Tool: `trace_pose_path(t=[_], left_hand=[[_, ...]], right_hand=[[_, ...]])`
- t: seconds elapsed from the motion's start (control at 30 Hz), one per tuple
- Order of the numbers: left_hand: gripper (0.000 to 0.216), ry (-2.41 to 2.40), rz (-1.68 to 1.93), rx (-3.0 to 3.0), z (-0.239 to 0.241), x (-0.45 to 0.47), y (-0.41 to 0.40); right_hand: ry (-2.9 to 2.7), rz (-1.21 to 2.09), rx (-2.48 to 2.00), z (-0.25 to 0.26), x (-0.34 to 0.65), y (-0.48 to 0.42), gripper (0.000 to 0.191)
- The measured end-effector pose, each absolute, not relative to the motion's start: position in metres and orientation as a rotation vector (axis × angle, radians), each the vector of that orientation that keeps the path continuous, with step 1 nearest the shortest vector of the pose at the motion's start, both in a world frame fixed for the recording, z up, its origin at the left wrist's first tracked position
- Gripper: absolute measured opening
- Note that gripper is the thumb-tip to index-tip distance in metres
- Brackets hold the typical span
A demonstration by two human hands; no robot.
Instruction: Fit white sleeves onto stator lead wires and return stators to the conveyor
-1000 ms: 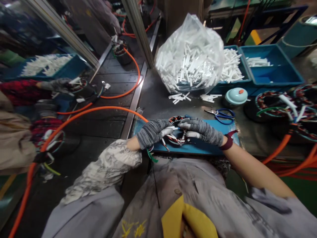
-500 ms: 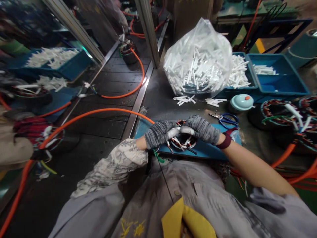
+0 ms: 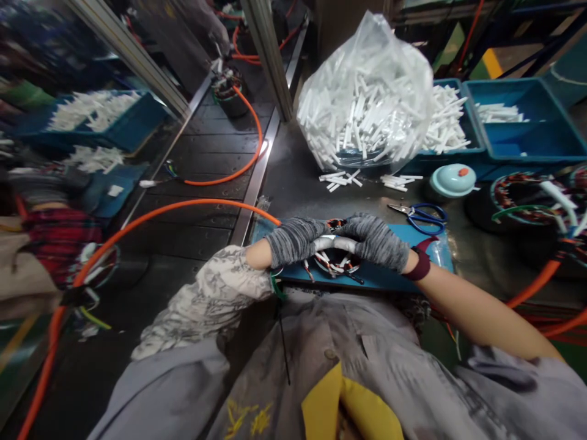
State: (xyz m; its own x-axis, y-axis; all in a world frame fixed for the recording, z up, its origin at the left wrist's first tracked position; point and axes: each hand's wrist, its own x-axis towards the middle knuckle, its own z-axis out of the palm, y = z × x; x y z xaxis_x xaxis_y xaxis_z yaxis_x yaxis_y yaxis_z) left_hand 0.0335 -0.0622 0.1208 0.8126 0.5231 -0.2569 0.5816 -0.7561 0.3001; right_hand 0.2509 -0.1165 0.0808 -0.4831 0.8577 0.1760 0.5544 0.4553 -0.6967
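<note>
A motor stator (image 3: 337,264) with copper windings, white sleeves and loose wire ends rests on a blue mat (image 3: 389,275) in front of me. Wrapped over its left side is my left hand (image 3: 299,239), in a grey knitted glove. My right hand (image 3: 376,242), gloved alike, grips the right side, and both thumbs meet near the far rim. The fingers' undersides and part of the winding are hidden by the gloves. An orange cable (image 3: 202,203) arcs to the stator from the left. Blue-handled scissors (image 3: 424,218) lie beyond my right hand.
A clear plastic bag (image 3: 367,104) of white sleeves stands behind, beside blue bins (image 3: 527,137). Loose sleeves (image 3: 339,179) and a light-blue lidded pot (image 3: 453,180) are closer. More stators (image 3: 518,198) sit right. Across the slatted conveyor (image 3: 206,153), a co-worker's gloved hand (image 3: 43,189) works.
My view has shifted slightly. Both hands remain on the stator, with the thumbs slightly shifted along its rim. The co-worker's gloved hand at the left has moved.
</note>
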Motion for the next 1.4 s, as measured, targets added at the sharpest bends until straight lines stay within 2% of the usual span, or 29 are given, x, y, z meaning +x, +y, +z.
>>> trace_pose_path(t=[0.1, 0.2, 0.3, 0.43, 0.53, 0.67, 0.77, 0.83, 0.93, 1.07, 1.27, 1.4], left_hand=[[0.043, 0.907, -0.435, 2.713, 0.133, 0.045, -0.069], [0.043, 0.963, -0.559, 2.762, 0.140, 0.059, -0.077], [0.044, 1.018, -0.473, 2.831, 0.139, 0.072, -0.077], [0.048, 0.867, -0.334, 2.853, 0.131, 0.076, -0.062], [0.045, 0.717, -0.214, 2.774, 0.123, 0.068, -0.056], [0.042, 0.782, -0.024, 2.724, 0.111, 0.056, -0.058], [0.041, 0.636, -0.019, 2.811, 0.106, 0.053, -0.054], [0.042, 0.504, -0.085, 2.885, 0.106, 0.054, -0.048], [0.046, 0.423, -0.208, 2.949, 0.110, 0.055, -0.042], [0.044, 0.612, -0.226, 2.895, 0.116, 0.049, -0.051], [0.048, 0.916, -0.561, 2.843, 0.130, 0.067, -0.067], [0.049, 0.797, -0.534, 2.862, 0.128, 0.089, -0.066]], right_hand=[[-2.239, 0.595, -1.199, 0.081, 0.267, -0.121, 0.044], [-2.097, 0.694, -1.244, 0.078, 0.289, -0.124, 0.043], [-1.892, 0.892, -1.229, 0.069, 0.300, -0.123, 0.041], [-1.829, 0.903, -1.179, 0.062, 0.298, -0.124, 0.041], [-1.926, 0.756, -1.226, 0.065, 0.289, -0.131, 0.046], [-2.145, 0.349, -1.400, 0.069, 0.273, -0.144, 0.048], [-2.331, 0.089, -1.474, 0.069, 0.268, -0.143, 0.045], [-2.434, 0.031, -1.463, 0.069, 0.270, -0.138, 0.046], [-2.486, 0.077, -1.403, 0.069, 0.280, -0.129, 0.048], [-2.437, 0.264, -1.296, 0.068, 0.290, -0.125, 0.052], [-2.333, 0.400, -1.228, 0.062, 0.292, -0.127, 0.046], [-2.210, 0.530, -1.196, 0.060, 0.295, -0.127, 0.040]])
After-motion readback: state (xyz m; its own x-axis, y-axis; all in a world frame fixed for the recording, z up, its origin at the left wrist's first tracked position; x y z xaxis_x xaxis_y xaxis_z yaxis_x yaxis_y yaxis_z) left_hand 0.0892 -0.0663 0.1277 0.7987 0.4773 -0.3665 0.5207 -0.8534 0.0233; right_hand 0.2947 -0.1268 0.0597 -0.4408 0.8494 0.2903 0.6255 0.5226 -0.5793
